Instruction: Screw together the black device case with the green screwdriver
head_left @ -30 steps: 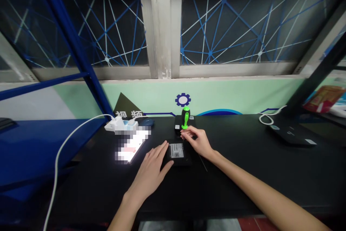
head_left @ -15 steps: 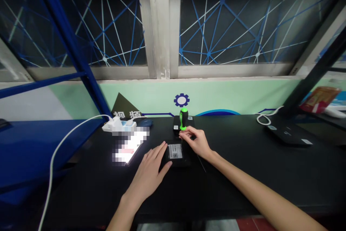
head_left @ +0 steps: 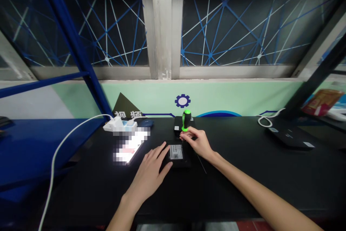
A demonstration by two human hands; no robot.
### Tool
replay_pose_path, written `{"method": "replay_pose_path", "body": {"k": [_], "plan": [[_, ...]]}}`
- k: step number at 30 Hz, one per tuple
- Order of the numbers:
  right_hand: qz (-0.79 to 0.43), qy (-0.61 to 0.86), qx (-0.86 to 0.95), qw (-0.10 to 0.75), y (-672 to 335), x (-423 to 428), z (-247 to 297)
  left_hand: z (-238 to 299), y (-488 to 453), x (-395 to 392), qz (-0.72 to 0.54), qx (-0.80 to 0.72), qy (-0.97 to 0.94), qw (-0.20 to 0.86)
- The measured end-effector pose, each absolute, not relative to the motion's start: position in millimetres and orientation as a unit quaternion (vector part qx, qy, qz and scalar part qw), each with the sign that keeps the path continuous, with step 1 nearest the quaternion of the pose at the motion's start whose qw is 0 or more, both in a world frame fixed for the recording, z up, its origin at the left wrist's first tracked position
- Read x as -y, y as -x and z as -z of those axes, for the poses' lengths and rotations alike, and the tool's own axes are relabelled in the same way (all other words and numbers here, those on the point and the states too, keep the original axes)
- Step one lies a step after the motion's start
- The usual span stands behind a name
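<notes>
A small black flat device with a white label [head_left: 177,153] lies on the black table [head_left: 243,173]. My left hand [head_left: 151,169] rests flat beside its left edge, fingers stretched out and touching it. My right hand [head_left: 197,141] pinches the thin shaft of a green-and-black-handled screwdriver [head_left: 185,120] that stands upright over the device's far edge. A second black box with a small label [head_left: 178,124] sits just behind the screwdriver.
A lit phone [head_left: 129,148] lies left of the device. A white power strip [head_left: 119,125] with a white cable [head_left: 58,151] and a dark mouse [head_left: 146,123] are at the back left. A black flat unit [head_left: 289,135] with a coiled white cord is far right.
Almost nothing has moved. The screwdriver and my right hand have shifted very slightly; my left hand stays flat by the device.
</notes>
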State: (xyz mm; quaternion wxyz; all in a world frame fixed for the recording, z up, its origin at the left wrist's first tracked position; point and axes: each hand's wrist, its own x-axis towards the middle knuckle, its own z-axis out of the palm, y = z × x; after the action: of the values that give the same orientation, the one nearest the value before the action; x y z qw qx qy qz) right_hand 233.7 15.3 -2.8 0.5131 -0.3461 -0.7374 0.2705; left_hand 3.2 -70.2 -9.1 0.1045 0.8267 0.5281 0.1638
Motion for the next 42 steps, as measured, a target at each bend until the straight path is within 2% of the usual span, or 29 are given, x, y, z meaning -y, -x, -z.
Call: {"method": "replay_pose_path", "body": {"k": [7, 15, 23, 32, 42], "plan": [[-0.288, 0.316, 0.766, 0.48, -238.3, -11.9, -3.3, 11.5, -2.7, 70.1, -0.173, -0.522, -0.829, 0.101], [-0.269, 0.354, 0.737, 0.509, -234.4, -16.0, 3.3, 8.8, -3.8, 72.6, -0.172, -0.527, -0.826, 0.097], [-0.296, 0.315, 0.766, 0.476, -238.0, -13.4, -0.5, 9.2, -3.7, 72.1, -0.175, -0.523, -0.829, 0.092], [-0.284, 0.358, 0.732, 0.505, -232.8, -14.7, 3.1, 11.2, -3.6, 71.5, -0.171, -0.522, -0.831, 0.082], [-0.308, 0.316, 0.758, 0.48, -238.4, -14.8, 2.1, 9.5, -3.3, 71.4, -0.16, -0.528, -0.829, 0.091]]}}
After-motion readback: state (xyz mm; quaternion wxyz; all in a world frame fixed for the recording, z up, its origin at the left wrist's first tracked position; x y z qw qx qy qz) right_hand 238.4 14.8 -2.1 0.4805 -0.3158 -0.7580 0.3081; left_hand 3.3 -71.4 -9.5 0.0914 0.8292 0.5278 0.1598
